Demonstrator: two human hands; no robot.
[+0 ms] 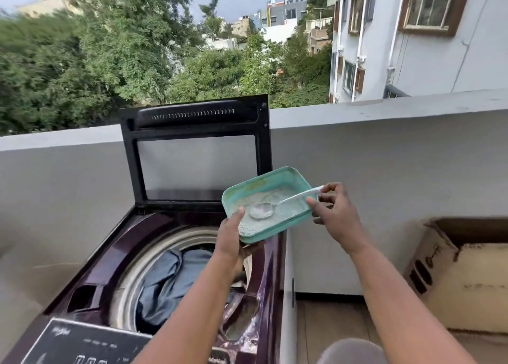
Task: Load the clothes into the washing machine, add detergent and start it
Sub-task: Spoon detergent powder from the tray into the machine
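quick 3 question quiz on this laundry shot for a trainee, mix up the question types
1. True or false: the washer lid is closed.
2. Which hand grips the spoon handle? A) left B) right C) neither
3. Fill in: the clothes lie inside the ____.

Key
1. False. The lid stands upright and open.
2. B. The right hand pinches the handle; the spoon's bowl rests in the powder. The left hand holds the green tub over the washer.
3. drum
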